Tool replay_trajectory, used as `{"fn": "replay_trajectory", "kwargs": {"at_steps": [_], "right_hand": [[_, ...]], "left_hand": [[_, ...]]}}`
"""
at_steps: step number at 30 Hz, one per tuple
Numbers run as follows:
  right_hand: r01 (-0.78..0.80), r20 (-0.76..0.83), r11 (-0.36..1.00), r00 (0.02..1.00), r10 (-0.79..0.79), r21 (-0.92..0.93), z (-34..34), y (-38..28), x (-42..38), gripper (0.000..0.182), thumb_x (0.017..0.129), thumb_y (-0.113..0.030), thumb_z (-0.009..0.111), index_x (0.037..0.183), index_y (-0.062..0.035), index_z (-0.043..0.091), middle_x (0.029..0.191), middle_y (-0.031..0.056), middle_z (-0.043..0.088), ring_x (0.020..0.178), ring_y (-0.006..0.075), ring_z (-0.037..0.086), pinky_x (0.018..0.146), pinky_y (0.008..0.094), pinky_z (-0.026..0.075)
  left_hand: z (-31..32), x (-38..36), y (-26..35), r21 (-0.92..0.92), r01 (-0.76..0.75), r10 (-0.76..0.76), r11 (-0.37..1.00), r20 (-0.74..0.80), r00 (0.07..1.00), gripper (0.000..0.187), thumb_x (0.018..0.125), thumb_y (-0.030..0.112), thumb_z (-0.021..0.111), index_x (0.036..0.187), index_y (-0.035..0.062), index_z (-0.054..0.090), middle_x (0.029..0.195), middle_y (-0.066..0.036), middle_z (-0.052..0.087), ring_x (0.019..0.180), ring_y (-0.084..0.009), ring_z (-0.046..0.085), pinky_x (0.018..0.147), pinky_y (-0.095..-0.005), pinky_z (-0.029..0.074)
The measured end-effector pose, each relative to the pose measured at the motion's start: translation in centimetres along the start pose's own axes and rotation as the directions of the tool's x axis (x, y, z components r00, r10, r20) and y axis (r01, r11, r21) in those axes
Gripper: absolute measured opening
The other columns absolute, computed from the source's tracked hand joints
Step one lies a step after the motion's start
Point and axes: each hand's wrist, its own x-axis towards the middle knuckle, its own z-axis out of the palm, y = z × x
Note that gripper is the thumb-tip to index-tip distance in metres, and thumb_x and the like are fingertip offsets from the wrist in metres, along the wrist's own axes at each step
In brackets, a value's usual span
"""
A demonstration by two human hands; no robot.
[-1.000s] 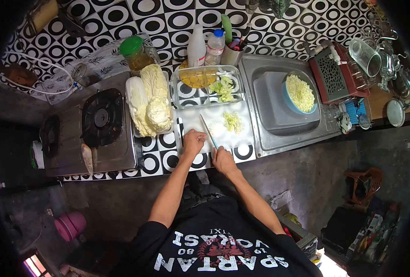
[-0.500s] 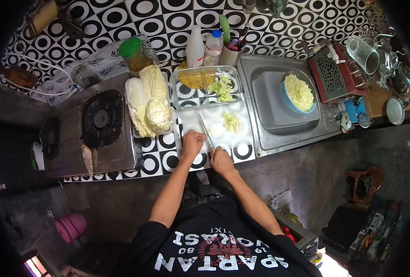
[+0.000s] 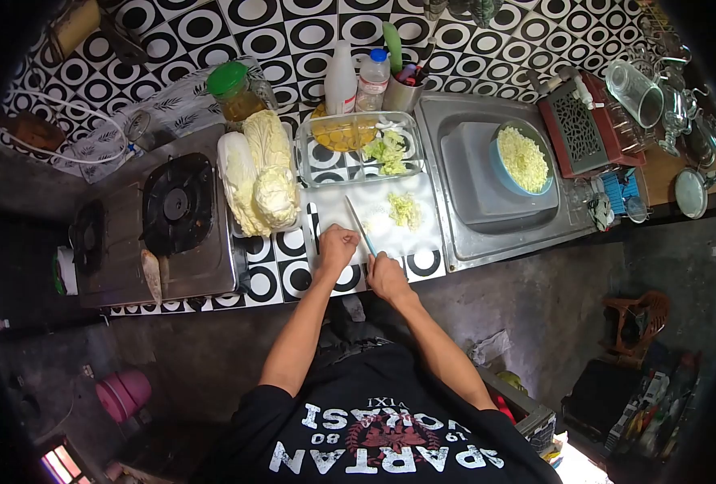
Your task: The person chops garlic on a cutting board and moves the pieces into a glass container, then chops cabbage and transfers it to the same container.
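Ring-tiled table (image 3: 263,284), whitish board (image 3: 421,235); right fingers (image 3: 379,264) wrap knife (image 3: 360,222) over board; left fingers (image 3: 347,237) curled, hold unclear. Steel sink (image 3: 475,252) right of board.

The right hand (image 3: 387,277) hides part of the knife handle (image 3: 371,245); the black shirt (image 3: 374,427) is cropped at six o'clock.

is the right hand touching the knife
Touching: the head view shows the right hand closed around the handle end of the knife, with the blade pointing out beyond the fingers.
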Motion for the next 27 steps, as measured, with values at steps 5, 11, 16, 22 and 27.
{"fn": "replay_trajectory", "kwargs": {"at_steps": [5, 11, 16, 22, 27], "right_hand": [[-0.028, -0.002, 1.000, 1.000, 0.028, 0.000, 1.6, 1.0, -1.5, 0.037, 0.092, -0.028, 0.040, 0.090, 0.0073, 0.049, 0.076, 0.0339, 0.058, 0.075, 0.0503, 0.057, 0.070, 0.0546, 0.046], [-0.023, -0.051, 1.000, 0.998, 0.023, -0.001, 1.0, -0.1, 0.5, 0.036, 0.092, -0.028, 0.040, 0.090, 0.0070, 0.050, 0.076, 0.0340, 0.057, 0.076, 0.0497, 0.057, 0.070, 0.0551, 0.046], [0.025, -0.021, 1.000, 0.999, -0.025, -0.004, 1.1, 0.7, -0.8, 0.036, 0.092, -0.027, 0.040, 0.087, 0.0067, 0.051, 0.075, 0.0336, 0.057, 0.075, 0.0498, 0.057, 0.069, 0.0548, 0.046], [0.000, -0.054, 1.000, 0.999, -0.001, -0.010, 2.2, 0.8, -0.3, 0.035, 0.092, -0.027, 0.040, 0.088, 0.0063, 0.049, 0.074, 0.0332, 0.057, 0.076, 0.0493, 0.057, 0.069, 0.0542, 0.046], [0.018, -0.037, 1.000, 0.999, -0.019, -0.018, 1.0, -0.2, 0.9, 0.038, 0.093, -0.028, 0.039, 0.088, 0.0089, 0.050, 0.071, 0.0345, 0.056, 0.075, 0.0509, 0.056, 0.070, 0.0528, 0.045]], "left_hand": [[0.1, 0.0, -0.2, -0.008, 0.003, -0.003, 1.000, 0.001, 1.000, 0.009, 0.069, 0.010, 0.071, 0.077, 0.0052, 0.070, 0.075, -0.010, 0.061, 0.066, -0.0201, 0.061, 0.062, -0.0296, 0.048], [0.0, -0.1, -0.3, -0.005, -0.021, 0.021, 1.000, -0.004, 1.000, 0.007, 0.068, 0.009, 0.071, 0.075, 0.0062, 0.071, 0.075, -0.010, 0.060, 0.065, -0.0208, 0.060, 0.061, -0.0305, 0.047], [0.0, 0.0, -0.4, -0.068, 0.025, -0.026, 0.997, -0.011, 1.000, 0.007, 0.067, 0.007, 0.071, 0.073, 0.0068, 0.071, 0.071, -0.009, 0.060, 0.065, -0.0211, 0.060, 0.061, -0.0306, 0.047], [-0.5, 0.3, 0.0, -0.040, 0.024, -0.022, 0.999, 0.056, 0.998, 0.007, 0.069, 0.004, 0.066, 0.073, 0.0066, 0.071, 0.073, -0.008, 0.062, 0.067, -0.0208, 0.061, 0.062, -0.0300, 0.048], [-0.4, 0.0, -0.1, -0.046, -0.002, 0.003, 0.999, 0.036, 0.999, 0.008, 0.070, 0.002, 0.063, 0.073, 0.0053, 0.069, 0.076, -0.009, 0.062, 0.068, -0.0218, 0.062, 0.064, -0.0308, 0.049]]}}
